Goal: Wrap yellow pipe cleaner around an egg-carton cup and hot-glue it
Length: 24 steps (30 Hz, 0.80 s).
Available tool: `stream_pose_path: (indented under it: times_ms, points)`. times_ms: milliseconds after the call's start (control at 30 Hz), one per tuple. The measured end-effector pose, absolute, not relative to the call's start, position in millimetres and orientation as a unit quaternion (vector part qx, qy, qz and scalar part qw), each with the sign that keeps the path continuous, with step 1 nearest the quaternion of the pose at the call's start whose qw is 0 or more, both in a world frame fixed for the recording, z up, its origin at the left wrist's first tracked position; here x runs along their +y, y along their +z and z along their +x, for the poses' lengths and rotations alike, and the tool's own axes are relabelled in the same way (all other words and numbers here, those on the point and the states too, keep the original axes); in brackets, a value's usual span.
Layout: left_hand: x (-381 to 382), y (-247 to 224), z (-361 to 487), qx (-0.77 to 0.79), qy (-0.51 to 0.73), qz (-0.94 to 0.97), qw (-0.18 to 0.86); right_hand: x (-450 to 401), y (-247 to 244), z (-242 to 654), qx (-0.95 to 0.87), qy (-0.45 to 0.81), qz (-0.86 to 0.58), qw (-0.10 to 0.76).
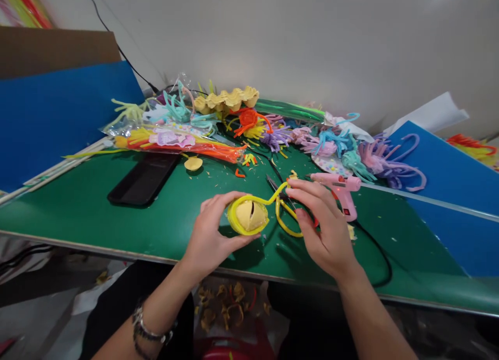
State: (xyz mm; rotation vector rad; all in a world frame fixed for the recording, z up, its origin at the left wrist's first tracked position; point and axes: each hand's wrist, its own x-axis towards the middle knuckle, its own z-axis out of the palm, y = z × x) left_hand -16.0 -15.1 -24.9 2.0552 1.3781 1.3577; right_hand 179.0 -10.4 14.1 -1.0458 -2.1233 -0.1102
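Note:
My left hand (pixel 216 230) grips a small round cup-like piece (pixel 249 215) between thumb and fingers. The piece is pale yellow with a dark slit in its face, and bright yellow fuzzy stem wraps around its rim. From its upper right a loose length of yellow stem (pixel 276 194) runs to my right hand (pixel 320 222), whose fingertips pinch its end. Scissors with yellow handles (pixel 288 231) lie on the green table (pixel 195 214) just behind and beneath my right hand, partly hidden by it. A pink glue gun (pixel 343 186) rests beyond that hand.
A black phone (pixel 143 179) lies at the left, near a bag of orange and yellow stems (pixel 187 144). Pastel stem bundles (pixel 331 144) and an egg carton piece (pixel 228 99) line the back. Blue panels (pixel 58 116) flank the table; a black cable (pixel 384 251) curves at the right.

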Motion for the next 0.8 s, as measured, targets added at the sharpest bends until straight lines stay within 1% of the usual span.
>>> stream_pose_path:
  times_ms: [167, 267, 400, 567, 667, 800]
  points:
    - [-16.2, -23.9, -14.7, 0.438, 0.475, 0.753, 0.119, -13.4, 11.8, 177.3, -0.848, -0.036, -0.406, 0.339]
    - [-16.0, -24.4, -14.5, 0.418, 0.476, 0.768, 0.095, -13.5, 10.8, 177.0, -0.842, -0.04, -0.413, 0.346]
    - [-16.1, -24.3, -14.3, 0.408, 0.472, 0.778, 0.067, -13.4, 11.1, 176.9, -0.846, -0.012, -0.4, 0.352]
    - [-17.2, -23.1, -15.2, 0.42, 0.479, 0.769, 0.045, -13.1, 10.6, 175.6, -0.839, 0.035, -0.368, 0.399]
    - [-16.7, -25.2, -15.4, 0.423, 0.492, 0.76, 0.044, -13.6, 9.5, 174.5, -0.84, 0.026, -0.351, 0.412]
    - [-15.4, -30.8, -14.2, 0.413, 0.52, 0.745, 0.067, -15.1, 8.4, 174.1, -0.846, -0.006, -0.341, 0.409]
